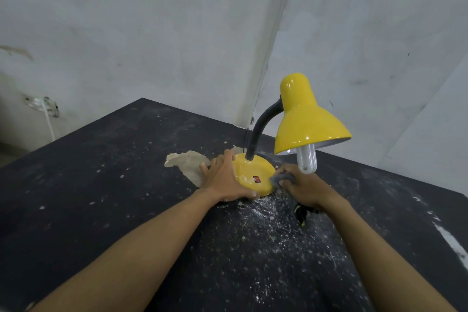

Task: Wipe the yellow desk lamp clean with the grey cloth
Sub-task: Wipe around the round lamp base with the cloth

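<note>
The right hand [301, 186] has its grip closed around the grey cloth [281, 180], bunched into a soft wad and pressed against the right edge of the lamp base [253, 175]. The left hand [222, 177] lies flat with fingers spread over the left side of that base, pinning it down rather than wrapping around anything.

The yellow desk lamp [304, 119] stands near the far corner of the surface [101, 185], close to the wall. It looks light, so it would likely skid or tip under a hard rub; bracing the low, domed base, as the left hand does, seems the sensible hold. The glossy enamel looks hard and slick, so the cloth should glide, though pale smears on the base near the red switch [256, 179] may need firmer passes. The black gooseneck [263, 126] is ribbed and flexible, a poor place to grab, since it would probably bend. The bell-shaped shade [311, 124] is thin and rigid, and the white bulb [307, 161] hanging from it looks like fragile glass; it sits just above the right hand and is best avoided.

The surface is dark, matte and speckled with white dust and chips, with 1 torn beige patch [187, 163] beside the left hand.
</note>
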